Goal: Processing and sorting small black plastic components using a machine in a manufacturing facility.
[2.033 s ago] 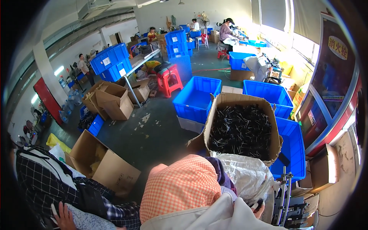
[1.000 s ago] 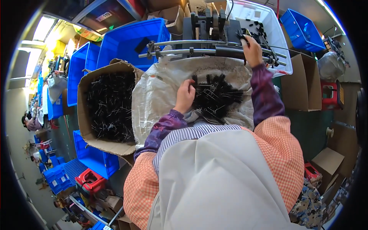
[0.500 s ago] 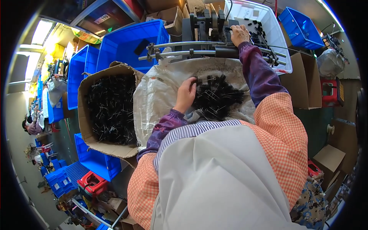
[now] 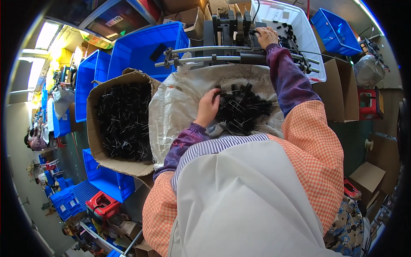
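Note:
My left hand (image 4: pixel 208 107) rests at the left edge of a pile of small black brushes (image 4: pixel 242 109) with thin wire stems. Its thumb and fingers close on one black bristle brush (image 4: pixel 217 91). Up at the right, my right hand (image 4: pixel 267 37) reaches to the dark machine (image 4: pixel 231 32), fingers pinched on a small dark piece that looks like another brush, beside the machine's head. The fingers partly cover that piece. The pile lies on a whitish woven sheet (image 4: pixel 171 103) in front of the machine's metal rails (image 4: pixel 205 59).
To the left stands a cardboard box (image 4: pixel 97 150) full of similar brushes. Blue bins (image 4: pixel 143 36) sit behind it. A white tub (image 4: pixel 314 47) with black pieces stands right of the machine. At the right are a cardboard carton (image 4: pixel 342 90) and a red stool (image 4: pixel 369 103).
My right hand has shifted slightly, and more of the dark piece at its fingertips shows beside the machine. My left hand stays at the pile, its brush tilted a little differently.

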### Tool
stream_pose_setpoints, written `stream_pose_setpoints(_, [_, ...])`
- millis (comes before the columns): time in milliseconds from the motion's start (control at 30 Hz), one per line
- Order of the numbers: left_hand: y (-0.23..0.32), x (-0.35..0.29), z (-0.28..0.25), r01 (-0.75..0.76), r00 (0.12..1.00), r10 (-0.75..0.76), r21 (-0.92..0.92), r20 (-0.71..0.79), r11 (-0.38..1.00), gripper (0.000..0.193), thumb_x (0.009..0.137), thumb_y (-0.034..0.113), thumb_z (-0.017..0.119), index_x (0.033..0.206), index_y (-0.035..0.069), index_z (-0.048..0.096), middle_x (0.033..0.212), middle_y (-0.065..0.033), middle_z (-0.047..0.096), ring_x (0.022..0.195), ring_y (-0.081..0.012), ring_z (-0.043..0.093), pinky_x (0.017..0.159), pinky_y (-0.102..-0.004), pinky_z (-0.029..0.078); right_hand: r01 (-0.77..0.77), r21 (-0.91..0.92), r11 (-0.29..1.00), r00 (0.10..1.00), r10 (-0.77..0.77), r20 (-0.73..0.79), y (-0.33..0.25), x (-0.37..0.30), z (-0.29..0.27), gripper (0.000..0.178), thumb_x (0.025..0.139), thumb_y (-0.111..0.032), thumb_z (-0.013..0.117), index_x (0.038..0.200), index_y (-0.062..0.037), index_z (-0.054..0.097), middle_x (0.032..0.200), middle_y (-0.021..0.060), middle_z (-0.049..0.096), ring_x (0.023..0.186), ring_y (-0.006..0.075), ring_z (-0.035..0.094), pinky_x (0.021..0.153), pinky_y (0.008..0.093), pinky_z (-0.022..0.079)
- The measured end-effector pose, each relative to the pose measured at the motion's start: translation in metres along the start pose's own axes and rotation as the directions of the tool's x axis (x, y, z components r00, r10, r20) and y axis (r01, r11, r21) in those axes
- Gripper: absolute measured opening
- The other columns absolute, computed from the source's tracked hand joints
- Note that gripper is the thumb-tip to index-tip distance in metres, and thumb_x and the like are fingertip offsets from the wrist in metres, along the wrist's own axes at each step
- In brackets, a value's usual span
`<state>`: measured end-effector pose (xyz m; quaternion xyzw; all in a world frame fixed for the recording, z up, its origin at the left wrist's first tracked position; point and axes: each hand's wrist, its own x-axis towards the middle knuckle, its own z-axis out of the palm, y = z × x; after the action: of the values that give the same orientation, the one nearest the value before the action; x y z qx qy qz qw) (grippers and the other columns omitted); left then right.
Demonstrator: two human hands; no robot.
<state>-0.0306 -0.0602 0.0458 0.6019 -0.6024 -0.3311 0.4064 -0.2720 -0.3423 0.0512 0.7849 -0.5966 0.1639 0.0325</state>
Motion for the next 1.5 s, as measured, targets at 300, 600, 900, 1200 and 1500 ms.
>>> stream_pose_setpoints(300, [-0.003,0.001,-0.001,-0.022,1.000,0.022,0.002,-0.002,1.000,0.022,0.085,0.008,0.056,0.106,0.003,0.056,0.091,-0.0172,0.060,0.074,-0.0286,0.059,0.067,-0.0330,0.047,-0.186,-0.124,0.975,0.982,0.190,0.015,0.003,-0.022,-0.024,0.031,0.083,-0.037,0.055,0.108,-0.0192,0.064,0.115,0.0017,0.058,0.113,0.0213,0.044,0.093,0.0406,0.028])
stream_pose_setpoints(600, [0.003,0.004,0.001,-0.033,0.999,0.033,-0.001,0.004,0.999,0.023,0.085,0.008,0.056,0.107,0.001,0.056,0.093,-0.0168,0.061,0.077,-0.0279,0.060,0.068,-0.0325,0.047,-0.222,-0.127,0.967,0.971,0.231,0.067,-0.017,-0.022,-0.020,0.036,0.079,-0.036,0.056,0.103,-0.0101,0.065,0.109,0.0094,0.056,0.109,0.0270,0.041,0.090,0.0413,0.028])
stream_pose_setpoints(900, [0.005,0.004,0.003,-0.041,0.999,0.041,0.002,0.018,0.999,0.023,0.085,0.008,0.055,0.107,0.001,0.056,0.095,-0.0174,0.060,0.079,-0.0291,0.060,0.070,-0.0328,0.047,-0.164,-0.103,0.981,0.984,0.170,0.057,-0.073,-0.008,0.000,0.034,0.082,-0.032,0.052,0.103,-0.0079,0.064,0.110,0.0111,0.055,0.110,0.0282,0.041,0.092,0.0439,0.028])
stream_pose_setpoints(1200, [-0.001,0.002,0.001,-0.061,0.998,0.062,0.023,-0.016,0.998,0.023,0.086,0.009,0.055,0.107,0.001,0.056,0.095,-0.0172,0.060,0.079,-0.0294,0.060,0.070,-0.0325,0.047,-0.107,-0.111,0.988,0.990,0.116,0.075,-0.049,-0.016,-0.013,0.031,0.087,-0.028,0.044,0.103,-0.0090,0.063,0.109,0.0110,0.056,0.110,0.0269,0.042,0.091,0.0442,0.026])
stream_pose_setpoints(1500, [-0.001,0.006,-0.004,-0.016,0.999,0.017,0.036,-0.031,0.999,0.023,0.085,0.010,0.056,0.107,0.002,0.056,0.095,-0.0170,0.061,0.080,-0.0285,0.060,0.071,-0.0321,0.048,-0.097,-0.165,0.982,0.987,0.117,0.114,0.007,-0.019,-0.024,0.029,0.087,-0.029,0.046,0.105,-0.0145,0.063,0.110,0.0101,0.058,0.105,0.0247,0.055,0.095,0.0450,0.028])
